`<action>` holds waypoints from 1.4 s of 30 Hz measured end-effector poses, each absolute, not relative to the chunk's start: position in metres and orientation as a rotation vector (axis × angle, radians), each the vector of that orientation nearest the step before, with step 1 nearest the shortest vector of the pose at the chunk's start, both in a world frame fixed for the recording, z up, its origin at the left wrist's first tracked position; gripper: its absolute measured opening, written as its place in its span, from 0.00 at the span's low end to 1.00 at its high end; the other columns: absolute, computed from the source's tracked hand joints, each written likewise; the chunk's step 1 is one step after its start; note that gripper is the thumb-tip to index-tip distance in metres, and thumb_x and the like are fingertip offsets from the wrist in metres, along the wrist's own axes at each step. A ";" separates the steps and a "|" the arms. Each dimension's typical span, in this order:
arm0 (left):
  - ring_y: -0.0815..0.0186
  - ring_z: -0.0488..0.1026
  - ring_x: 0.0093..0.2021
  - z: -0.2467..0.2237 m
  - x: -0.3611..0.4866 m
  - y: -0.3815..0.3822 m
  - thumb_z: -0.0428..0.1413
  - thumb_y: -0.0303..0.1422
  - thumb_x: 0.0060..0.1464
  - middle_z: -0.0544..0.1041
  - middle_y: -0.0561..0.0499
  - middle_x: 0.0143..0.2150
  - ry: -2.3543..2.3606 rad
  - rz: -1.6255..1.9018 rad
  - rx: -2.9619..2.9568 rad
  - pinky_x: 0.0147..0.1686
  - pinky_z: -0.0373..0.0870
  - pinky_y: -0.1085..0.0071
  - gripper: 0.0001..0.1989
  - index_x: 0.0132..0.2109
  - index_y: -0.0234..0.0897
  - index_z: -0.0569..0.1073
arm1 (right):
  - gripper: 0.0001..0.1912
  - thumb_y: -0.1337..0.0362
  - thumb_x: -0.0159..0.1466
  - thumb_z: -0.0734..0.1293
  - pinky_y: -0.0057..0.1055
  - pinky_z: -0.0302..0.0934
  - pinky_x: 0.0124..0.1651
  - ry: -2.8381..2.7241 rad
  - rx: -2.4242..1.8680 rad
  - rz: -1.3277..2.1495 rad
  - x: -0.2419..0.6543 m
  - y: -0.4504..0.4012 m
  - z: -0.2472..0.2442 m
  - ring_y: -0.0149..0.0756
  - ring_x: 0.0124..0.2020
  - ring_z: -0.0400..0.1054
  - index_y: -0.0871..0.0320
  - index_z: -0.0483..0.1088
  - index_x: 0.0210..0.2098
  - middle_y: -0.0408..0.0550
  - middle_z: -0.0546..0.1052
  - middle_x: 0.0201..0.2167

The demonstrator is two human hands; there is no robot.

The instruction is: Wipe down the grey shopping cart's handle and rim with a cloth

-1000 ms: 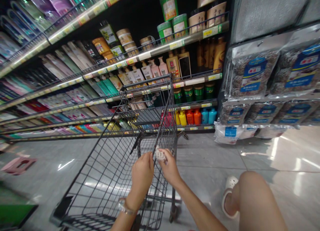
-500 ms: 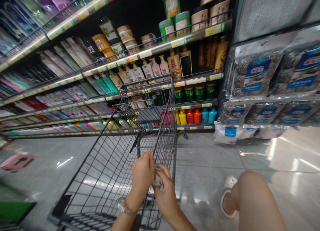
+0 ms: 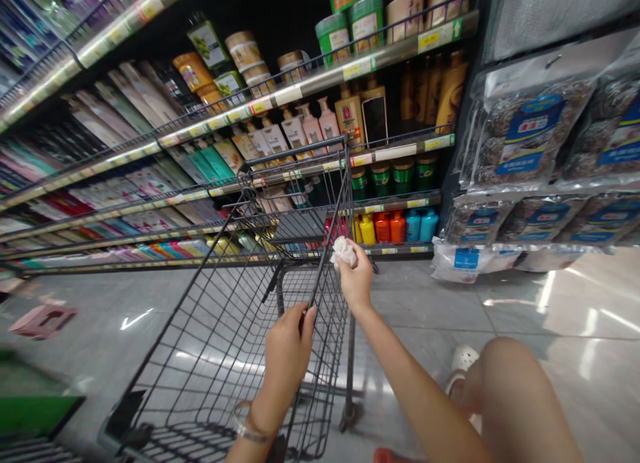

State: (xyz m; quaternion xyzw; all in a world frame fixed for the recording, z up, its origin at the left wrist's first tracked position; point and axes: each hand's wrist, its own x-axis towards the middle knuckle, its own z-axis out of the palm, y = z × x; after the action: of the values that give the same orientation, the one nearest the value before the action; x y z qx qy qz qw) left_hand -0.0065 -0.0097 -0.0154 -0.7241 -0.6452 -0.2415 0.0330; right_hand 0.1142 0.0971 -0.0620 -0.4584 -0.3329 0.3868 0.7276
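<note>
Fingers of the left hand (image 3: 287, 349) curl closed around the right-side top rail of a black wire-mesh shopping cart (image 3: 301, 225). Those of the right hand (image 3: 357, 279), farther up that side, pinch a crumpled white cloth-like wad (image 3: 344, 252) just beside the rail; whether it touches the wire I cannot tell. From the left, a pink plastic stool (image 3: 31, 323) stands on glossy grey floor tiles (image 3: 415, 303), then the cart. Beyond, blue plastic bottles (image 3: 421, 226) line the lowest shelf. Next come a white perforated clog (image 3: 464, 357) and blue-labelled clear packs of silvery scourers (image 3: 530, 133).
</note>
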 end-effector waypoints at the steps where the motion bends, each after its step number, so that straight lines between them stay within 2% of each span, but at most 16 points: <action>1: 0.64 0.77 0.32 -0.016 -0.007 -0.010 0.45 0.41 0.61 0.80 0.46 0.33 -1.990 -0.748 -2.229 0.31 0.72 0.71 0.18 0.39 0.36 0.74 | 0.19 0.68 0.51 0.65 0.37 0.63 0.51 -0.755 -1.015 0.854 0.114 0.112 -0.060 0.40 0.44 0.70 0.61 0.71 0.44 0.52 0.76 0.44; 6: 0.63 0.78 0.32 -0.018 -0.007 -0.009 0.45 0.40 0.60 0.80 0.46 0.33 -1.990 -0.726 -2.205 0.31 0.72 0.70 0.17 0.39 0.35 0.75 | 0.11 0.68 0.50 0.65 0.33 0.65 0.40 -0.841 -1.032 0.895 0.105 0.143 -0.060 0.37 0.34 0.70 0.61 0.72 0.34 0.48 0.77 0.33; 11: 0.64 0.77 0.31 -0.018 -0.008 -0.007 0.45 0.39 0.60 0.80 0.47 0.32 -1.960 -0.714 -2.212 0.30 0.72 0.71 0.17 0.39 0.35 0.74 | 0.08 0.69 0.52 0.62 0.31 0.63 0.41 -0.916 -0.979 0.851 0.102 0.132 -0.067 0.36 0.34 0.68 0.60 0.71 0.31 0.47 0.75 0.32; 15: 0.64 0.77 0.30 -0.019 -0.008 -0.006 0.45 0.40 0.60 0.79 0.47 0.31 -1.939 -0.739 -2.194 0.30 0.72 0.71 0.17 0.38 0.35 0.74 | 0.09 0.73 0.55 0.59 0.30 0.62 0.44 -1.100 -0.998 0.777 0.107 0.129 -0.069 0.36 0.37 0.67 0.59 0.70 0.30 0.48 0.73 0.34; 18: 0.64 0.77 0.30 -0.019 -0.008 -0.006 0.44 0.40 0.61 0.80 0.47 0.31 -1.929 -0.729 -2.199 0.31 0.73 0.71 0.18 0.38 0.35 0.74 | 0.15 0.78 0.55 0.56 0.31 0.60 0.47 -1.319 -1.080 0.698 0.112 0.126 -0.070 0.36 0.40 0.65 0.60 0.71 0.32 0.50 0.71 0.36; 21: 0.63 0.77 0.30 -0.020 -0.009 -0.006 0.45 0.41 0.60 0.80 0.47 0.32 -1.934 -0.713 -2.206 0.30 0.73 0.70 0.18 0.38 0.35 0.74 | 0.19 0.80 0.57 0.54 0.34 0.59 0.49 -1.559 -1.207 0.549 0.116 0.119 -0.067 0.39 0.43 0.62 0.61 0.71 0.38 0.53 0.71 0.39; 25: 0.63 0.77 0.30 -0.020 -0.009 -0.006 0.45 0.41 0.60 0.80 0.47 0.31 -1.954 -0.714 -2.193 0.30 0.72 0.70 0.18 0.38 0.35 0.75 | 0.21 0.79 0.61 0.53 0.38 0.58 0.50 -1.825 -1.330 0.345 0.121 0.107 -0.063 0.44 0.44 0.60 0.62 0.70 0.46 0.57 0.71 0.42; 27: 0.63 0.77 0.30 -0.021 -0.010 -0.006 0.45 0.41 0.60 0.80 0.47 0.31 -1.967 -0.727 -2.196 0.30 0.72 0.70 0.18 0.38 0.35 0.75 | 0.21 0.79 0.60 0.53 0.38 0.58 0.50 -1.888 -1.360 0.321 0.125 0.103 -0.065 0.44 0.44 0.60 0.62 0.71 0.45 0.57 0.71 0.41; 31: 0.63 0.77 0.30 -0.021 -0.010 -0.005 0.46 0.42 0.59 0.80 0.47 0.31 -2.004 -0.793 -2.207 0.30 0.72 0.70 0.18 0.38 0.35 0.75 | 0.19 0.81 0.55 0.57 0.35 0.59 0.47 -1.781 -1.463 0.484 0.137 0.104 -0.074 0.42 0.40 0.64 0.61 0.74 0.37 0.54 0.71 0.35; 36: 0.62 0.77 0.30 -0.020 -0.008 -0.005 0.46 0.42 0.58 0.80 0.46 0.31 -2.095 -0.842 -2.200 0.30 0.72 0.69 0.18 0.38 0.34 0.75 | 0.25 0.79 0.55 0.56 0.35 0.59 0.53 -1.347 -1.314 0.505 0.131 0.122 -0.075 0.41 0.46 0.64 0.63 0.69 0.50 0.55 0.70 0.42; 42: 0.63 0.76 0.28 -0.016 -0.006 -0.005 0.47 0.45 0.57 0.79 0.47 0.29 -2.196 -0.927 -2.218 0.29 0.71 0.70 0.20 0.37 0.35 0.75 | 0.27 0.78 0.54 0.57 0.38 0.57 0.58 -1.346 -1.087 0.635 0.106 0.125 -0.083 0.41 0.50 0.62 0.61 0.70 0.51 0.54 0.69 0.47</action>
State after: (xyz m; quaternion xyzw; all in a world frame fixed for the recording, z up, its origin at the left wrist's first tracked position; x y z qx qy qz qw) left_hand -0.0059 -0.0051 -0.0164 -0.6801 -0.6734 -0.2843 -0.0570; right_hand 0.1059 0.1250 -0.0829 -0.4699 -0.5817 0.2743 0.6047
